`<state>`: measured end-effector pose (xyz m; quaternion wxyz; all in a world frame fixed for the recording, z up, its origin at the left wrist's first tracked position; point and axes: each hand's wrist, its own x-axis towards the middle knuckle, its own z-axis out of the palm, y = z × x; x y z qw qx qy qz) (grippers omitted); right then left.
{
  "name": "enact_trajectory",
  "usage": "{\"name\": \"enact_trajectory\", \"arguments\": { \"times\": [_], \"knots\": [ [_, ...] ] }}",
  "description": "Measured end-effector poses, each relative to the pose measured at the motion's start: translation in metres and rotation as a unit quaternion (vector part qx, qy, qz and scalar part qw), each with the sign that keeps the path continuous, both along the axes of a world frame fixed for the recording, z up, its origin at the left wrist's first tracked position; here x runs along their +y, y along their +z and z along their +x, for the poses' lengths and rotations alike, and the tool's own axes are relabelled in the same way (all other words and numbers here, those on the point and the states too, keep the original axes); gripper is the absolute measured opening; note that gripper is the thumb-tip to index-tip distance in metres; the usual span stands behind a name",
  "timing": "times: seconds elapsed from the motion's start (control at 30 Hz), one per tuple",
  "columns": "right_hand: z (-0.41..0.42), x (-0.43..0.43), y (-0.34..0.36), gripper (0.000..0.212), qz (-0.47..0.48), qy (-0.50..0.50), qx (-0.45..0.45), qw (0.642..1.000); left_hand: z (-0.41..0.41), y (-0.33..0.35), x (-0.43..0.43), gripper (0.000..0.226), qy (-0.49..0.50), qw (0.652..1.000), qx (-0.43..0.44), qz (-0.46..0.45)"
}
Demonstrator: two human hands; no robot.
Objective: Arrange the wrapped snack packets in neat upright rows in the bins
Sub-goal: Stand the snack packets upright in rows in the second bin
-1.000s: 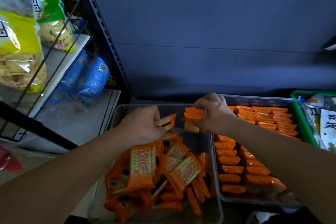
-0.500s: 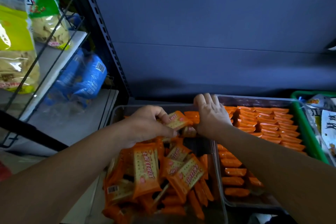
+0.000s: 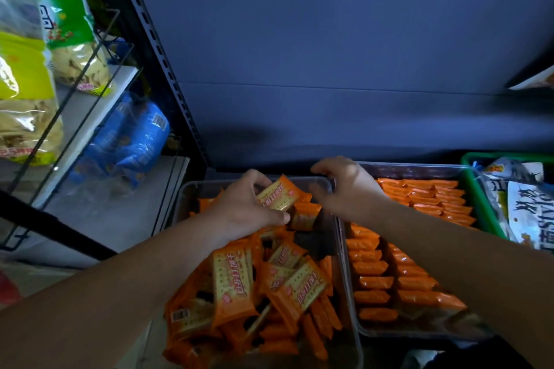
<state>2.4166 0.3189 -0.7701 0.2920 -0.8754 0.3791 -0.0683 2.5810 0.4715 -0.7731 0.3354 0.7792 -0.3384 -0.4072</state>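
Observation:
Two clear plastic bins stand side by side on the shelf. The left bin (image 3: 192, 189) holds a loose heap of orange cracker packets (image 3: 269, 287). My left hand (image 3: 239, 213) holds one orange packet (image 3: 277, 196) tilted over the bin's far end. Just right of it my right hand (image 3: 344, 192) hovers with curled fingers at the bin's back right corner, above a few upright packets (image 3: 302, 216); I cannot see whether it holds one. The right bin (image 3: 419, 168) has orange packets (image 3: 419, 198) standing in neat rows.
A green basket (image 3: 470, 183) with white snack bags stands at the far right. A black perforated rack post (image 3: 168, 84) rises left of the bins. Beyond it a wire shelf carries yellow and green chip bags (image 3: 27, 93) and blue packs (image 3: 132, 141). A dark blue wall backs the shelf.
My left hand has brought its packet further right and up toward the bin's back. My right hand has lifted slightly off the upright packets and its fingers have spread.

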Motion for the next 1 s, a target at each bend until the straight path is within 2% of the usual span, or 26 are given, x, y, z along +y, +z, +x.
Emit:
{"name": "enact_trajectory", "arguments": {
  "times": [0.03, 0.1, 0.2, 0.23, 0.3, 0.37, 0.43, 0.53, 0.63, 0.7, 0.73, 0.8, 0.9, 1.0],
  "knots": [
    [0.003, 0.002, 0.01, 0.034, 0.081, -0.042, -0.036, 0.995, -0.004, -0.001, -0.002, 0.066, 0.005, 1.0, 0.004, -0.018],
    [0.007, 0.005, 0.026, 0.025, 0.23, -0.077, -0.049, 0.969, -0.014, -0.001, -0.01, 0.063, 0.014, 0.998, 0.014, -0.063],
    [-0.001, 0.0, 0.035, 0.014, 0.291, -0.07, -0.055, 0.953, -0.017, 0.0, -0.017, 0.055, -0.048, 0.996, 0.006, -0.072],
    [-0.006, -0.005, 0.034, 0.011, 0.27, -0.059, -0.052, 0.96, -0.011, -0.003, -0.018, 0.049, -0.094, 0.994, -0.024, -0.052],
    [-0.015, -0.017, 0.03, 0.012, 0.184, -0.014, -0.008, 0.983, 0.005, -0.012, -0.02, 0.037, -0.193, 0.971, -0.142, 0.024],
    [-0.017, -0.025, 0.024, 0.015, 0.143, 0.026, 0.021, 0.989, 0.016, -0.025, -0.026, 0.042, -0.234, 0.935, -0.251, 0.094],
    [-0.015, -0.026, 0.013, 0.023, 0.125, 0.053, 0.023, 0.99, 0.017, -0.035, -0.037, 0.048, -0.224, 0.935, -0.249, 0.113],
    [-0.006, -0.017, -0.003, 0.031, -0.011, 0.098, 0.102, 0.99, 0.017, -0.048, -0.046, 0.049, -0.271, 0.924, -0.24, 0.122],
    [0.003, -0.01, -0.017, 0.036, -0.144, 0.144, 0.166, 0.965, 0.021, -0.057, -0.044, 0.057, -0.368, 0.859, -0.29, 0.204],
    [0.008, -0.004, -0.022, 0.037, -0.188, 0.159, 0.186, 0.951, 0.024, -0.057, -0.041, 0.052, -0.41, 0.82, -0.305, 0.258],
    [0.011, -0.001, -0.024, 0.036, -0.201, 0.163, 0.197, 0.946, 0.025, -0.056, -0.041, 0.045, -0.423, 0.813, -0.3, 0.266],
    [0.013, 0.004, -0.027, 0.036, -0.214, 0.16, 0.221, 0.938, 0.029, -0.056, -0.043, 0.031, -0.433, 0.816, -0.281, 0.259],
    [0.015, 0.008, -0.029, 0.034, -0.22, 0.153, 0.243, 0.932, 0.032, -0.057, -0.046, 0.024, -0.429, 0.834, -0.237, 0.254],
    [0.016, 0.007, -0.031, 0.038, -0.16, 0.138, 0.253, 0.944, 0.035, -0.062, -0.048, 0.016, -0.377, 0.882, -0.178, 0.221]
  ]
}}
